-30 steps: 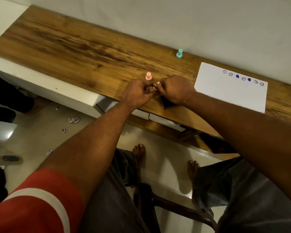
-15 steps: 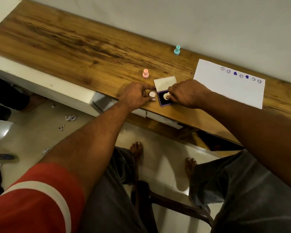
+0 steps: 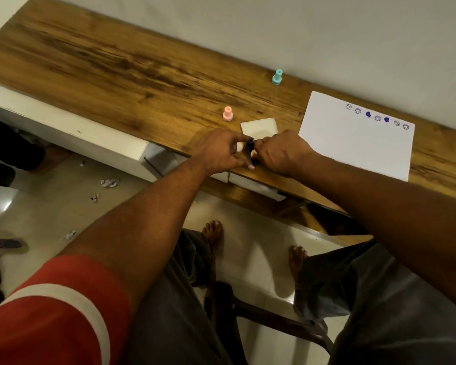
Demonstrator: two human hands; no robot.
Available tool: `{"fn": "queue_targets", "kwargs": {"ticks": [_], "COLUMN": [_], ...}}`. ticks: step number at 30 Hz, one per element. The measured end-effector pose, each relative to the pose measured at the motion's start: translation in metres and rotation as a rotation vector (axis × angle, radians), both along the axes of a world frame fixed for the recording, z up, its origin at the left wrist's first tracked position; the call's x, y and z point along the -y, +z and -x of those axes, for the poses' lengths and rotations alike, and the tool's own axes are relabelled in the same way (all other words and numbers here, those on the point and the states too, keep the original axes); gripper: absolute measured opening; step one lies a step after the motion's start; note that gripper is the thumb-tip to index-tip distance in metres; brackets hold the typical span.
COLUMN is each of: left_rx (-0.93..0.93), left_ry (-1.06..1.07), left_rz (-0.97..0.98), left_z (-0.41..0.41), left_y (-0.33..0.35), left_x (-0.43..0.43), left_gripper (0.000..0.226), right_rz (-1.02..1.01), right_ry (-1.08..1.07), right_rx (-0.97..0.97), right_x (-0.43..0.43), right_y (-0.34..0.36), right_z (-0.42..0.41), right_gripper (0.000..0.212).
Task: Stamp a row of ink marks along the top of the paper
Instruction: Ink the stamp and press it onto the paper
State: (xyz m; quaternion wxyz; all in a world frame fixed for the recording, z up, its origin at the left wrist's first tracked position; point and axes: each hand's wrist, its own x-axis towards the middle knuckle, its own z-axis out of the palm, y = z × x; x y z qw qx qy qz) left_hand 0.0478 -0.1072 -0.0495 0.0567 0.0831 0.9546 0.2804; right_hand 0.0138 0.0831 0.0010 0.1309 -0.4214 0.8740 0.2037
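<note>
A white paper [image 3: 353,151] lies on the wooden desk [image 3: 116,64] at the right, with a row of several blue ink marks [image 3: 377,117] along its far edge. A small dark ink pad [image 3: 250,150] sits near the desk's front edge, its white lid [image 3: 259,126] folded open behind it. My right hand [image 3: 282,151] pinches a small white stamp [image 3: 253,154] down onto the pad. My left hand [image 3: 220,151] touches the pad's left side and holds a small white round cap [image 3: 239,147] in its fingertips.
A pink stamp [image 3: 227,113] stands just behind my left hand. A teal stamp [image 3: 277,76] stands near the wall. Below the desk edge are white drawers [image 3: 153,164], a chair [image 3: 274,322], bare feet and paper scraps on the tiled floor.
My hands pulled apart from in front of the pad, uncovering the open lid. My right hand brought the white stamp down onto the ink pad, and my left hand closed in on the pad's left side.
</note>
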Motion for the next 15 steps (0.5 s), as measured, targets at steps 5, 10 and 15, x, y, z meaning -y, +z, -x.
{"fn": "queue_targets", "kwargs": {"ticks": [5, 10, 15], "left_rx": [0.017, 0.101, 0.144], "left_ry": [0.053, 0.109, 0.088], "left_rz": [0.019, 0.044, 0.118], "left_z": [0.002, 0.007, 0.012], "left_y": [-0.006, 0.003, 0.014], "left_x": [-0.01, -0.018, -0.024], "left_gripper": [0.061, 0.051, 0.064], "right_rz": [-0.166, -0.248, -0.155], "right_ry": [-0.035, 0.027, -0.058], "right_rx": [-0.01, -0.001, 0.047], "right_x": [0.011, 0.021, 0.011], "right_y": [-0.006, -0.004, -0.01], "right_z": [-0.003, 0.0, 0.0], "right_gripper": [0.049, 0.041, 0.043]}}
